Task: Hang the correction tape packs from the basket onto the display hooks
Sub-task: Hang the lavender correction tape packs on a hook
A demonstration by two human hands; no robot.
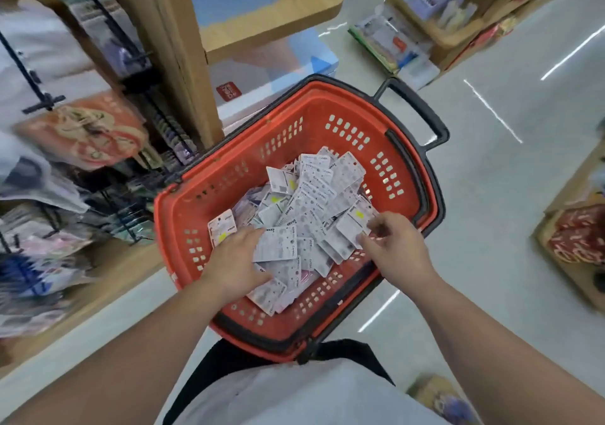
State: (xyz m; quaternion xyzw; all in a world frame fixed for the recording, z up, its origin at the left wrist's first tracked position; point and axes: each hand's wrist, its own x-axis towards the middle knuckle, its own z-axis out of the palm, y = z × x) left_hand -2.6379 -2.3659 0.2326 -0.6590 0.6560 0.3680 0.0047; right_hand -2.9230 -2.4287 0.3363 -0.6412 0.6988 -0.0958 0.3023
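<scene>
White card printed in grey is what the right hand (pixel 397 248) pinches: one flat correction tape pack (pixel 352 228), held between curled fingers and thumb at the near right side of the red perforated plastic shopping basket (pixel 183 228). The left hand (pixel 234 261) lies at the basket's near left side, back upward, its fingertips hidden under the edge of another white pack (pixel 276 244); whether it grips that pack or only rests against it I cannot tell. Both bare forearms reach in over the basket's near rim. Between and beyond the hands, a loose heap of white correction tape packs (pixel 314 202) covers the basket's bottom, some of them bearing small yellow stickers. A black folding handle (pixel 422 113) lies out past the basket's far right corner. Left of the basket stands a pale wooden shelf post (pixel 183 64), and further left of it black wire display hooks (pixel 32 74) carry blurred hanging packets, an orange illustrated packet (pixel 85 133) among them. Beyond the basket's far rim sits a blue and white box (pixel 278 74). The basket stands on a pale glossy floor (pixel 491 228).
</scene>
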